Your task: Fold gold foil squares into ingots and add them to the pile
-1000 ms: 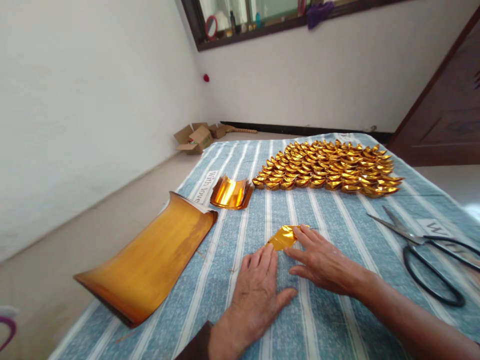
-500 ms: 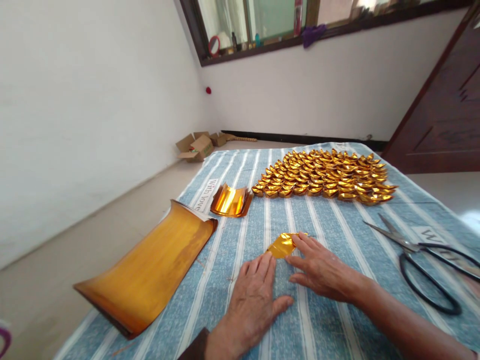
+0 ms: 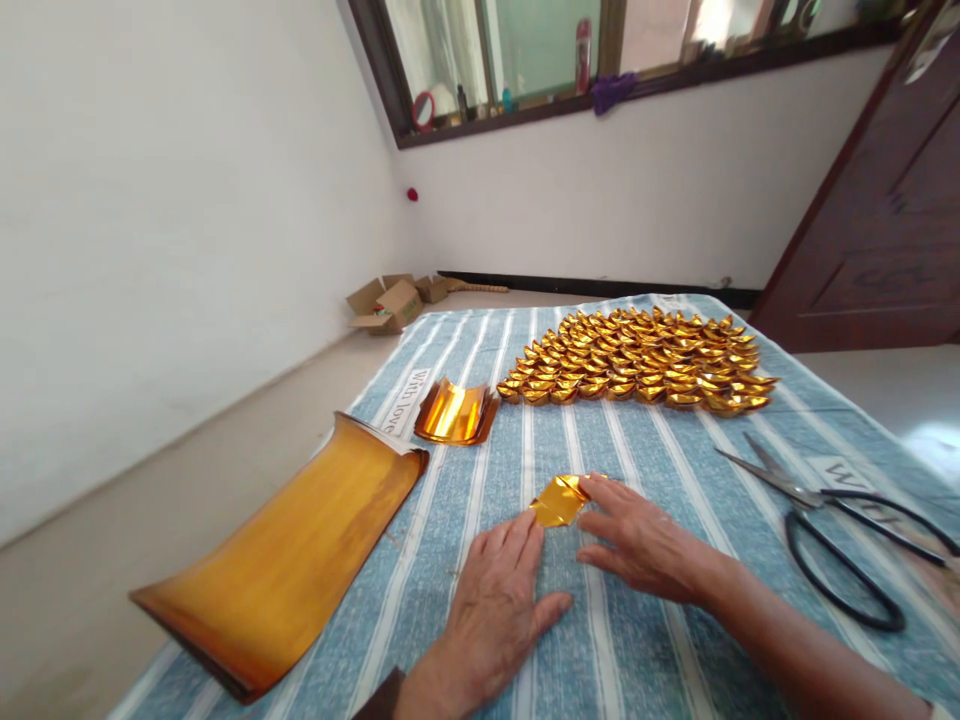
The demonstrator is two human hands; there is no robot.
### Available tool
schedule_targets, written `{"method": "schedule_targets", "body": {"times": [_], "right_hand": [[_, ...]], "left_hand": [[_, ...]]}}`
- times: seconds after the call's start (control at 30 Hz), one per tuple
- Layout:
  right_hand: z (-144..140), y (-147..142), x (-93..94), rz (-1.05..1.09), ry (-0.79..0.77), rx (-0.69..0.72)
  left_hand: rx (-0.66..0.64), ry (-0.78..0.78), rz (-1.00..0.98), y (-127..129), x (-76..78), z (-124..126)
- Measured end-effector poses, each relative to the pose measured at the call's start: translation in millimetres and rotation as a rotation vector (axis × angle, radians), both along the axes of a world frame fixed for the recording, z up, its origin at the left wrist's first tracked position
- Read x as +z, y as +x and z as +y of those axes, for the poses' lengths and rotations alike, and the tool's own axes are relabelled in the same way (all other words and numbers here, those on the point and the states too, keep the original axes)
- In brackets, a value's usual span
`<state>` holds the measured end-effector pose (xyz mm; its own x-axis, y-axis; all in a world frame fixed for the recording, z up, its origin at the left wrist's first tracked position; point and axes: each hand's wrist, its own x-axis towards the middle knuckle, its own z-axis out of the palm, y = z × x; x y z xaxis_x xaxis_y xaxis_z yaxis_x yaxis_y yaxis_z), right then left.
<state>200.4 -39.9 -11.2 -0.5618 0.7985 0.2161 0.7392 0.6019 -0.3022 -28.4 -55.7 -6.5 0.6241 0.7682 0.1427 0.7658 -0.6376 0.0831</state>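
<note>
Both hands lie flat and open on the table. The left hand (image 3: 495,600) and right hand (image 3: 637,540) press their fingertips on the gold paper (image 3: 556,500) between them. If a finger slips, the fold could go crooked.

Bare hands; a dark brown sleeve (image 3: 379,700) covers the left wrist.

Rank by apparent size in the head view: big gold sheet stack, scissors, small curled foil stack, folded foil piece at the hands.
1. big gold sheet stack, though nearest the camera
2. scissors
3. small curled foil stack
4. folded foil piece
</note>
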Motion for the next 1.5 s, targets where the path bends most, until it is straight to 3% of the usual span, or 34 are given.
{"method": "schedule_targets", "body": {"times": [0.13, 0.37, 0.53, 0.8, 0.97, 1.1, 1.2, 1.33, 1.4, 1.5], "right_hand": [[4.1, 2.9, -3.3, 0.077, 0.023, -0.006], [19.9, -2.7, -20.9, 0.122, 0.119, -0.148], [33.2, -8.6, -27.6, 0.095, 0.2, -0.309], [33.5, -6.8, -25.3, 0.019, 0.131, -0.359], [34.7, -3.7, -27.0, 0.342, 0.105, -0.301], [30.0, -0.7, -15.0, 0.636, -0.078, -0.285], [22.6, 3.2, -3.8, 0.7, -0.163, -0.265], [13.1, 6.4, 5.1, 0.633, -0.083, -0.128], [9.4, 6.2, 6.6, 0.495, -0.019, -0.05], [5.8, 4.4, 6.8, 0.265, 0.005, 0.008]], "left_hand": [[0.017, -0.014, -0.02, 5.4, 9.0, 4.7], [0.068, -0.114, -0.054, 14.7, 17.7, 38.5], [0.182, -0.194, -0.05, 24.3, 21.1, 57.3], [0.205, -0.288, -0.088, 29.1, 26.7, 70.4], [0.222, -0.384, -0.075, 28.9, 27.8, 79.6], [0.174, -0.457, -0.127, 28.5, 31.8, 80.4], [0.101, -0.254, -0.155, 26.6, 33.2, 72.7], [-0.058, 0.164, -0.092, 20.9, 24.9, 54.2], [-0.116, 0.224, -0.067, 17.0, 17.4, 44.7], [-0.164, 0.174, -0.087, 11.1, 8.4, 34.1]]}}
